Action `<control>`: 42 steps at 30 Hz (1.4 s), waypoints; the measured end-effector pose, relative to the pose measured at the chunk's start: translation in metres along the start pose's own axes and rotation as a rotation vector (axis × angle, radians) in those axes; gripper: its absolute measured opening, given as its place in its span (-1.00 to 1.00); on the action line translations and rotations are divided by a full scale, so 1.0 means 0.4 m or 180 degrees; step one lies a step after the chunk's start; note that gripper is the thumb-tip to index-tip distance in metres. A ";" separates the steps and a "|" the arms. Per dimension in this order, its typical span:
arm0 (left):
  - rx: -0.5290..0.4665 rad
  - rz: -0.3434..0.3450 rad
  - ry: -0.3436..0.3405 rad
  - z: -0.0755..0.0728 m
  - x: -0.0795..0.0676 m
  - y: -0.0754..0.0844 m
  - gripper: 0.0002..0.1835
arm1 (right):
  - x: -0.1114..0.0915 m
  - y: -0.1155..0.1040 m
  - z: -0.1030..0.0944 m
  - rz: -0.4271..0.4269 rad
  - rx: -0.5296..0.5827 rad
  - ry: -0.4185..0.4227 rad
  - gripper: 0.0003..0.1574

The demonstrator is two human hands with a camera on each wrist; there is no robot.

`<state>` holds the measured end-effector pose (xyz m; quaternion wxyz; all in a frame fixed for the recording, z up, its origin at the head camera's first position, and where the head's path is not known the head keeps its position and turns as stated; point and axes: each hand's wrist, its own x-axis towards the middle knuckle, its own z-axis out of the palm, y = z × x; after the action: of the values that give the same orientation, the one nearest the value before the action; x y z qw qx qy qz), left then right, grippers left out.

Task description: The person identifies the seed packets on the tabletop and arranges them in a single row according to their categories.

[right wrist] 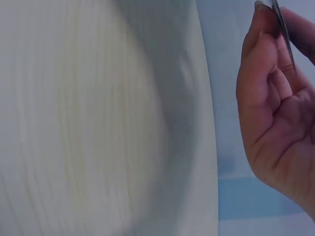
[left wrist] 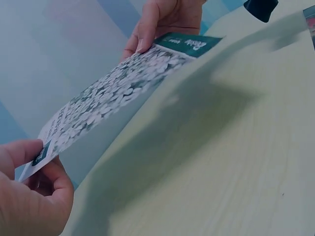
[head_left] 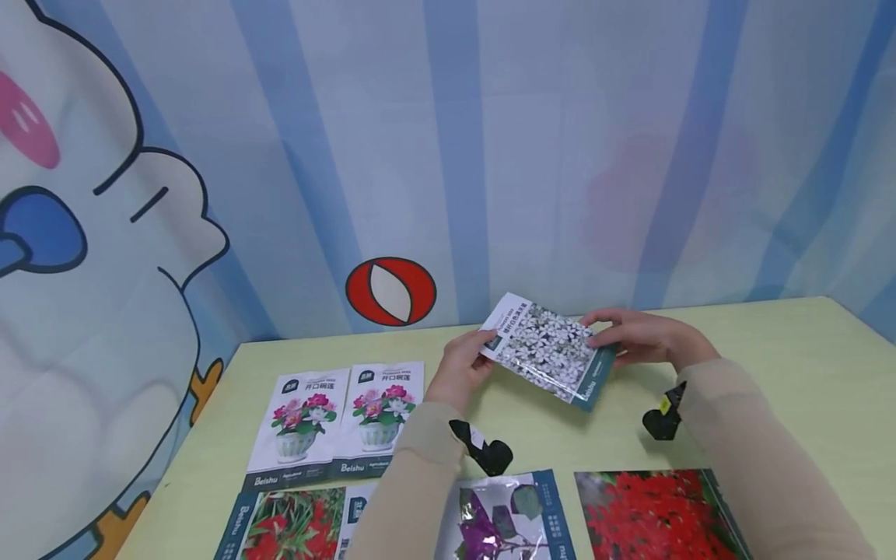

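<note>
Pale-blue backdrop with darker blue stripes (head_left: 560, 117), behind the thin rectangular white-flower packet with teal end band (head_left: 542, 350). White cartoon figure, black outlines (head_left: 91, 327), on backdrop, far left of white-flower packet. Pale-yellow flat bench (head_left: 791, 381) under it; white-flower packet is held raised and tilted, shadow below.

Beige sleeves (head_left: 763, 459) either side, on the person's side. Glossy red-blossom packet (head_left: 658, 513): nearer the person than white-flower packet, to its right. Shiny purple-flower packet, blue band (head_left: 500, 517): nearer the person, slightly left. Blue-banded packet, red flowers and green leaves (head_left: 290, 525): nearer the person, well left, partly cut off. Two white potted-pink-flower packets (head_left: 301, 420): left of it, side by side.

Right hand (head_left: 651, 340): fingers and thumb pinch white-flower packet's teal end. Left hand (head_left: 458, 369): fingers and thumb pinch its opposite, white end.

Red-and-white oval (head_left: 420, 292): behind it, left, on backdrop. Small black wrist pieces (head_left: 663, 420): nearer the person than it.
</note>
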<state>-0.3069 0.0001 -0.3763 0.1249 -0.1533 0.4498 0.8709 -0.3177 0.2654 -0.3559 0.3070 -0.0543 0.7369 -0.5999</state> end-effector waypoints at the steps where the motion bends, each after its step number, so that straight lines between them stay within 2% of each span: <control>1: -0.0017 -0.0016 0.0000 -0.001 0.001 0.003 -0.65 | 0.002 -0.004 0.007 -0.0006 0.0004 -0.0052 -0.31; 6: 0.0071 -0.0114 0.0030 -0.005 0.004 0.012 -0.68 | 0.016 -0.015 0.051 -0.0053 0.0109 -0.0310 -0.14; 9: 0.0127 -0.0100 0.0025 -0.013 0.003 0.016 -0.67 | 0.025 -0.010 0.083 -0.0140 0.0103 -0.0406 -0.16; 14: 0.0261 -0.0044 -0.0036 -0.031 -0.003 0.027 -0.64 | 0.022 -0.003 0.130 -0.0143 0.0229 -0.0601 -0.22; 20: 0.0790 -0.0094 -0.0120 -0.045 -0.015 0.043 -0.59 | 0.004 -0.006 0.195 0.0023 0.0489 -0.0863 -0.49; 22: 0.0960 -0.0102 -0.0098 -0.049 -0.018 0.047 -0.59 | 0.003 -0.005 0.219 0.0087 0.0580 -0.0846 -0.58; 25: 0.1020 -0.0118 -0.0046 -0.053 -0.019 0.055 -0.60 | 0.004 0.001 0.246 0.0151 0.0625 -0.0756 -0.65; 32: 0.1178 -0.0154 0.0009 -0.089 -0.020 0.083 -0.61 | 0.008 0.010 0.273 0.0180 0.0720 -0.0578 -0.48; 37: 0.1472 -0.0304 0.0157 -0.117 -0.030 0.102 -0.66 | 0.012 0.016 0.290 0.0126 0.0780 -0.0497 -0.60; 42: 0.1794 -0.0478 0.0207 -0.137 -0.042 0.110 -0.60 | 0.013 0.026 0.309 0.0076 0.0722 -0.0399 -0.63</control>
<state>-0.2987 -0.0709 -0.3673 0.2123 -0.1732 0.6652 0.6946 -0.2548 0.1610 -0.3787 0.3638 -0.0478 0.6442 -0.6711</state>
